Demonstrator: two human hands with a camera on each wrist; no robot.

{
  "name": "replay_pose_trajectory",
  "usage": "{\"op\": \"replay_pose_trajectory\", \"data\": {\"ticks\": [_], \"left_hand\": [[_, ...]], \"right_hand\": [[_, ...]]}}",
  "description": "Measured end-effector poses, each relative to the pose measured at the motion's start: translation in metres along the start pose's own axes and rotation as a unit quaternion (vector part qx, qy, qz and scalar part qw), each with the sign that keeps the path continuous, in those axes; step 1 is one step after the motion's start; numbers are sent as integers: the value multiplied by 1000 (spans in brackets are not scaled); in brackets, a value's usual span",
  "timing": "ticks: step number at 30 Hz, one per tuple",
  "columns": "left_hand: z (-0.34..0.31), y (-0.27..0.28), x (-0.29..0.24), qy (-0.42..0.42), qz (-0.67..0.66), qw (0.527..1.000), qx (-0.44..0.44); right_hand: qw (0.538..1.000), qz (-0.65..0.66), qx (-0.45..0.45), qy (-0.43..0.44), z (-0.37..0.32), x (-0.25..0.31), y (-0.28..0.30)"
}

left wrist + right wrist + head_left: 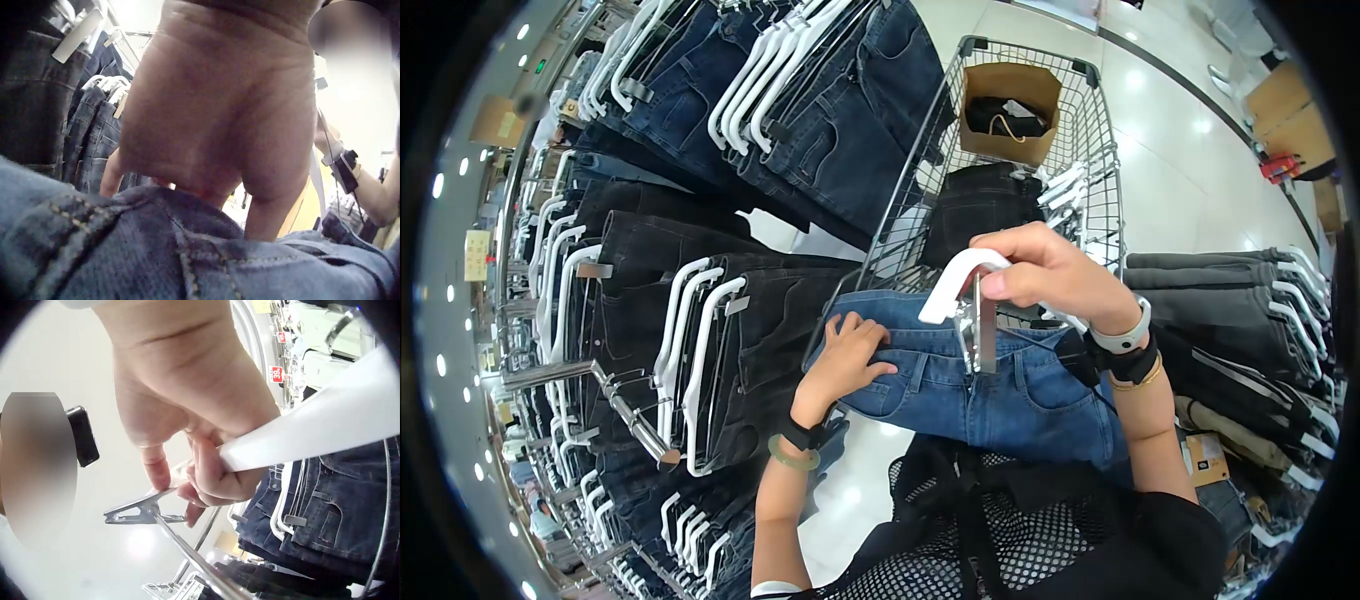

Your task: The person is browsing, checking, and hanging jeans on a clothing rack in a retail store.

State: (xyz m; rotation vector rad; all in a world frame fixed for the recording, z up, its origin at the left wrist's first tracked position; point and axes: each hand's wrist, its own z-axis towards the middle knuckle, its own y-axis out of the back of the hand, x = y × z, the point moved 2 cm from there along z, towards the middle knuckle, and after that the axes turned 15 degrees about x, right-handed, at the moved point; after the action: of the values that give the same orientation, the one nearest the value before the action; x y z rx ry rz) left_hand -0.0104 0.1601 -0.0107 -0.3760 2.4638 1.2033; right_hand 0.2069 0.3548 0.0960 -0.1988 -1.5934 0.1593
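Blue jeans point(990, 410) lie spread across the near end of the shopping cart, in front of the person's body. My left hand point(850, 365) rests on the waistband's left part with its fingers spread; in the left wrist view the palm is over the denim point(144, 250). Above the waistband, my right hand point(1055, 275) holds a white clip hanger point(950, 285), thumb and fingers at one of its metal clips point(980, 345). The right wrist view shows fingers curled about the hanger's white bar point(325, 419) and a metal clip point(140, 512) beside the fingertips.
The wire cart point(1115, 170) holds folded black trousers point(980, 205), a bunch of white hangers point(1068, 190) and a brown paper bag point(1010, 145). Racks of dark jeans point(830, 150) on white hangers crowd the left. More trousers point(1210, 310) hang close on the right.
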Motion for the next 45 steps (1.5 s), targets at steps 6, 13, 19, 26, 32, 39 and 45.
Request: {"op": "replay_pose_trajectory", "data": {"ticks": [6, 13, 19, 26, 32, 39, 45], "left_hand": [[-16, 31, 10, -97, -234, 965, -60], [-4, -27, 41, 3, -236, 931, -279], [-9, -20, 37, 42, -335, 901, -270], [-11, -32, 30, 16, -363, 855, -370], [-7, -38, 32, 2, -358, 848, -390], [-17, -36, 36, -33, -397, 841, -367], [-19, -43, 39, -56, -456, 808, -367]], "right_hand": [[998, -56, -11, 20, -20, 11, -1], [997, -45, 57, -15, 2, 17, -17], [992, -40, 116, 29, 8, 24, -20], [963, -258, -72, -8, 30, 6, -23], [861, -452, -134, -192, 79, -71, -31], [937, -331, 63, -95, 96, -106, -30], [954, -255, 116, -103, 102, -110, -24]]}}
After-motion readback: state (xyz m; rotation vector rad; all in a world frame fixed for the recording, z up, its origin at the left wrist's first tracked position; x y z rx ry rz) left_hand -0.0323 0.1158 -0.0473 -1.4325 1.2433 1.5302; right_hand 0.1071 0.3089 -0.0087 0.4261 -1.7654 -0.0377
